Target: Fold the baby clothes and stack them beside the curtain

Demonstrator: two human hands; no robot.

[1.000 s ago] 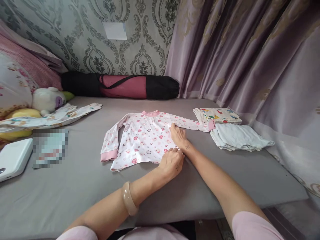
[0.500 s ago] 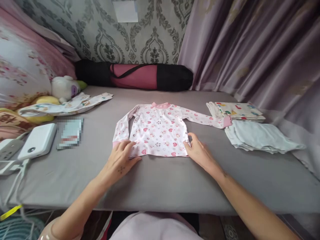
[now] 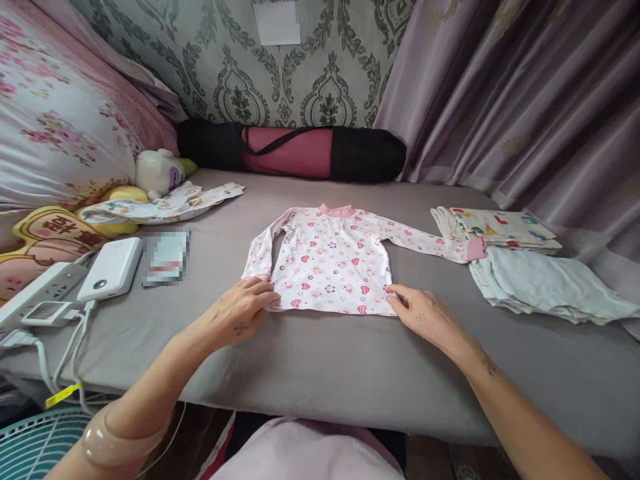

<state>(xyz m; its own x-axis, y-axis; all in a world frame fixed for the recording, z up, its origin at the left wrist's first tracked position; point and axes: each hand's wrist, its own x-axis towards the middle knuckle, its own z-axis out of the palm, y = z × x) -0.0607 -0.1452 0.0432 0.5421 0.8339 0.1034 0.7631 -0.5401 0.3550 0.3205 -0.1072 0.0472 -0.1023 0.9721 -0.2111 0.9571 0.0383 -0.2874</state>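
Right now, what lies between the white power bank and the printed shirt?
A flat, pale item, pixelated, beside the power bank; then bare grey sheet up to the shirt's near sleeve. Head view shows it.

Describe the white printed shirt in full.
The white shirt looks like soft, thin knit, printed with pink hearts and small flowers. It has long sleeves, a pink collar and pink cuffs. It lies spread on the grey sheet, collar away from the person, hem nearest. The left sleeve bends toward the person; the right stretches outward, its cuff at the folded clothes. The left hand touches the lower left corner, the right hand the lower right edge.
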